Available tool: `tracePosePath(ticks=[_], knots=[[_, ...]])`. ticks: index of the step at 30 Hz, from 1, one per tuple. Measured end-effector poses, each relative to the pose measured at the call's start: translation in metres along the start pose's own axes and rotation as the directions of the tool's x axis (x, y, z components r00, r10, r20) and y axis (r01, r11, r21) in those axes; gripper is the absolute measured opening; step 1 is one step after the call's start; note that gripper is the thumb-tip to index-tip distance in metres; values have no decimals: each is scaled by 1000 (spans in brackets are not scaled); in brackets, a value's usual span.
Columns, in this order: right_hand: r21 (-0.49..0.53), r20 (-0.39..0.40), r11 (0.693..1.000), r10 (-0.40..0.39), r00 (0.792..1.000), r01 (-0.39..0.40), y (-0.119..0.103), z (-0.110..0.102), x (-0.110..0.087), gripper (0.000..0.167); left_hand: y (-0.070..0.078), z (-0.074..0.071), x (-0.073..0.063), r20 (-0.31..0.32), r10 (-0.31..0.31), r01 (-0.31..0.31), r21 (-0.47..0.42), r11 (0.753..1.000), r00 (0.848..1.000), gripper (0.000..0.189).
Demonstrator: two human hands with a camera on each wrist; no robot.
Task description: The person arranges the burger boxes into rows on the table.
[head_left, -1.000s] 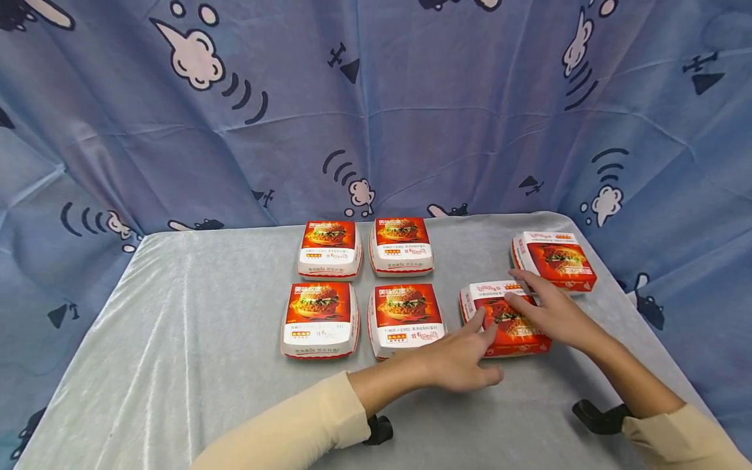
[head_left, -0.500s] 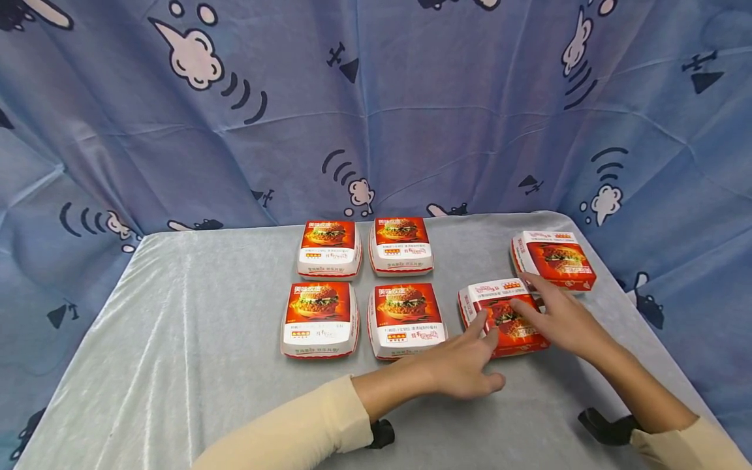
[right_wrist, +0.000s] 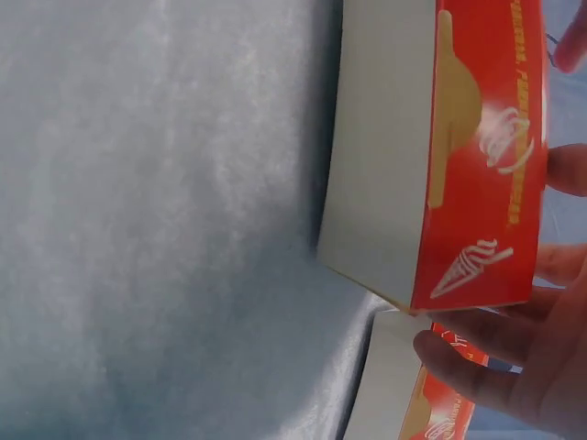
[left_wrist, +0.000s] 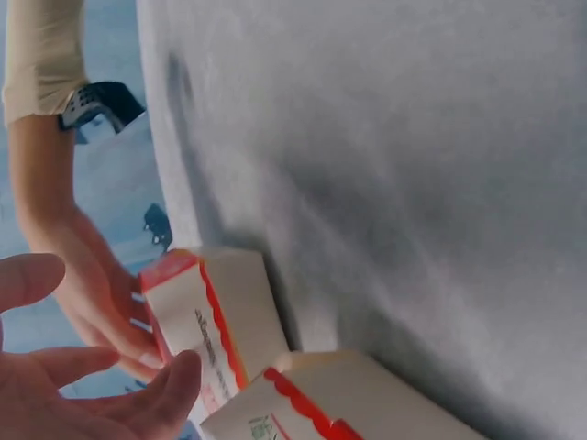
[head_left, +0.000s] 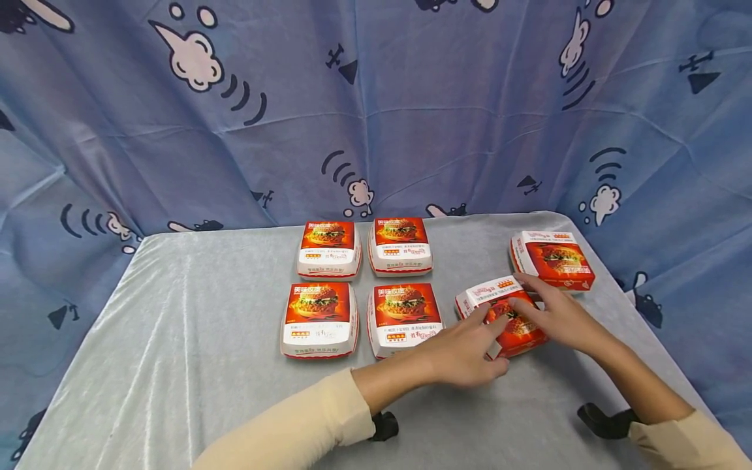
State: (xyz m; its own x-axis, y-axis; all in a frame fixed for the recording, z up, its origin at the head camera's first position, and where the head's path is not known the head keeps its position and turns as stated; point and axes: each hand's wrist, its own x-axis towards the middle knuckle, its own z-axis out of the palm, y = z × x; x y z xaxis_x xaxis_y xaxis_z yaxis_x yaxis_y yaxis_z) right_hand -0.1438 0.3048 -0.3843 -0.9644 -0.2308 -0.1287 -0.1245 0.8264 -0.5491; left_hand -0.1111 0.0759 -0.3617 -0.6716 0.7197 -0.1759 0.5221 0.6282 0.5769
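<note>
A red-and-white burger box (head_left: 517,336) sits on the table right of centre, turned at an angle, the white part of its lid facing away from me. My right hand (head_left: 565,320) holds it from the right, with the thumb over the lid and fingers along its side. In the right wrist view, those fingers (right_wrist: 477,371) lie against the end of the box (right_wrist: 481,183). My left hand (head_left: 467,352) is at the box's left side with fingers extended over its edge. In the left wrist view, a fingertip of that hand (left_wrist: 83,394) overlaps the box (left_wrist: 220,330); contact is unclear.
Several matching burger boxes stand in two rows to the left, one of them (head_left: 405,316) close beside my left forearm. Another box (head_left: 555,261) stands behind my right hand, near the table's right edge. Grey cloth covers the table (head_left: 194,365); a blue patterned curtain (head_left: 411,117) hangs behind.
The held burger box has turned anticlockwise, its front edge now slanting up to the right. Both hands have shifted slightly with it. The other boxes stay in place.
</note>
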Motion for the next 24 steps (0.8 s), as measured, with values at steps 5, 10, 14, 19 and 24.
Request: tracePosePath(ticks=[5, 10, 14, 19, 24], knots=[[30, 23, 1000, -9, 1000, 8, 0, 0, 1, 64, -1, -6, 2, -47, 36, -36, -5, 999, 998, 58], [50, 58, 999, -11, 998, 9, -1, -1, 2, 63, -2, -7, 4, -47, 41, -40, 18, 999, 998, 58], [78, 77, 997, -29, 997, 23, -1, 0, 5, 61, -5, -7, 9, -39, 31, -31, 0, 1000, 999, 57], [112, 83, 993, -50, 995, 41, 1, 1, 7, 58, -8, -7, 14, -35, 47, -46, 31, 998, 998, 56], [122, 84, 992, -55, 995, 44, -1, 1, 8, 59, -7, -4, 16, -34, 48, -44, 109, 993, 998, 54]])
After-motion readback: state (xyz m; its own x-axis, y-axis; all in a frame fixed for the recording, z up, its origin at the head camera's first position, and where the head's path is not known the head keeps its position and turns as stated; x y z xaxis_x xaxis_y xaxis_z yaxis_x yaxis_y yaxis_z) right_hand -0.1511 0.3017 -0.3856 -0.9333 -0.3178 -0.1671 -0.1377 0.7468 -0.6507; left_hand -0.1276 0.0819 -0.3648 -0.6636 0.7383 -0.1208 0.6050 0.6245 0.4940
